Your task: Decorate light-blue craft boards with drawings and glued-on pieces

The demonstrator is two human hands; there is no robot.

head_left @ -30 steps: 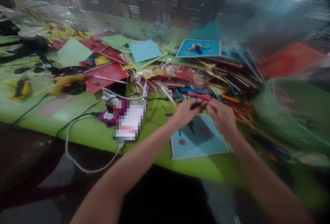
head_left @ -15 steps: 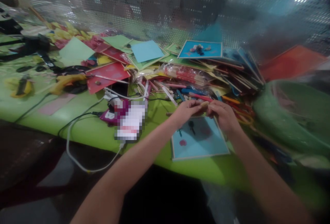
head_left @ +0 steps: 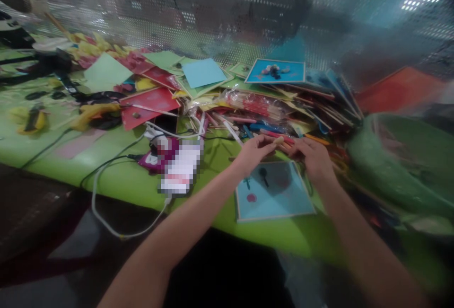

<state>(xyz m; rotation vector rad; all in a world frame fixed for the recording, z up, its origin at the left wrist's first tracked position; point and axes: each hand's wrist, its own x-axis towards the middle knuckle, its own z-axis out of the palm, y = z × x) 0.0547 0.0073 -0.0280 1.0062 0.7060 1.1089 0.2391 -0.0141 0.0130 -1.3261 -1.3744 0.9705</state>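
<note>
My left hand (head_left: 254, 152) is closed in a pinch on a small tan pebble-like piece (head_left: 279, 141), held above the far edge of a light-blue picture board (head_left: 273, 204). Just to its right is my right hand (head_left: 314, 154), fingers curled together; whatever they may hold is hidden. The hands are slightly apart. On the board, which lies flat on the green table (head_left: 216, 204), are a dark spoon-like shape (head_left: 264, 176), a small green shape (head_left: 247, 183) and a pinkish-red spot (head_left: 251, 198). A pale rim frames it.
To the left lie a phone (head_left: 180, 168) with a white cable (head_left: 102, 218) and a purple power adapter (head_left: 156, 156). A yellow glue gun (head_left: 92, 111) is farther left. Behind are piled boards and sticks, including a blue picture (head_left: 276, 74). A green basin (head_left: 400, 166) stands right.
My hands have drawn slightly apart, the right one moving a little to the right. The tan piece stays in my left fingers and shows more plainly. The board lies where it was.
</note>
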